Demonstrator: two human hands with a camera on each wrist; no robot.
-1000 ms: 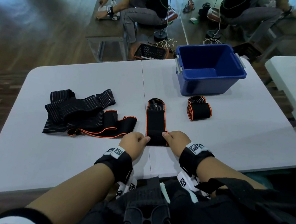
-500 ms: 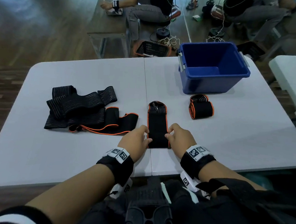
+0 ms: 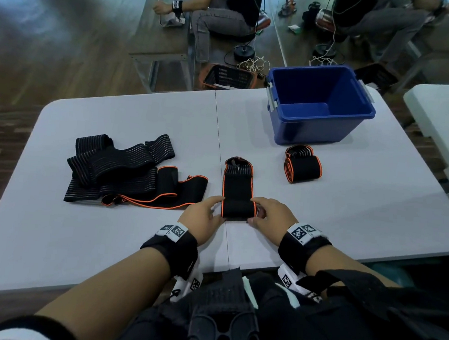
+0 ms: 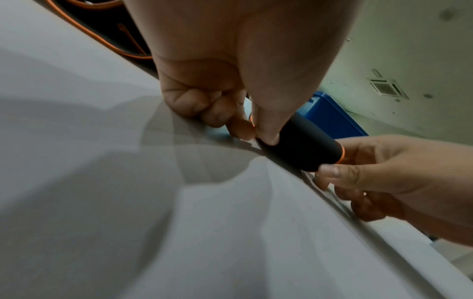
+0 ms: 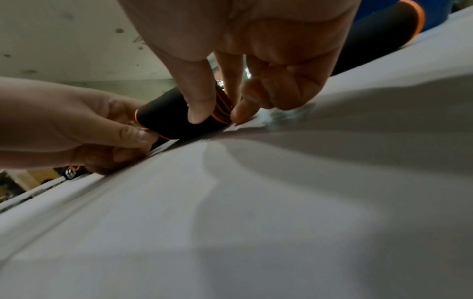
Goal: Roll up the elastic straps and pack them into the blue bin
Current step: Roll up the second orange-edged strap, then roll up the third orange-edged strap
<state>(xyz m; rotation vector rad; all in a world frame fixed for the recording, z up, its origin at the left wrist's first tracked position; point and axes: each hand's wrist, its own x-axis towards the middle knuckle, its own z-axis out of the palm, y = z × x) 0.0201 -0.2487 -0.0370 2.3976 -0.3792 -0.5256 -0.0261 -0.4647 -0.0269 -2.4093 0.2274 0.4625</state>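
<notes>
A black elastic strap with orange edging (image 3: 237, 186) lies lengthwise on the white table (image 3: 361, 214), its near end curled into a small roll (image 4: 302, 143) (image 5: 174, 119). My left hand (image 3: 204, 217) pinches the roll's left end with thumb and fingers. My right hand (image 3: 270, 215) pinches its right end. A finished rolled strap (image 3: 302, 167) sits just in front of the blue bin (image 3: 320, 107), which shows nothing inside. A pile of loose black straps (image 3: 122, 170) lies at the left.
A second white table (image 3: 445, 119) stands to the right. Beyond the far edge are an orange basket (image 3: 228, 77) on the floor, a mirror, and a seated person (image 3: 223, 13) working at a low bench.
The roll at the strap's near end has grown as both hands turned it forward. The flat stretch of strap is shorter than a second ago.
</notes>
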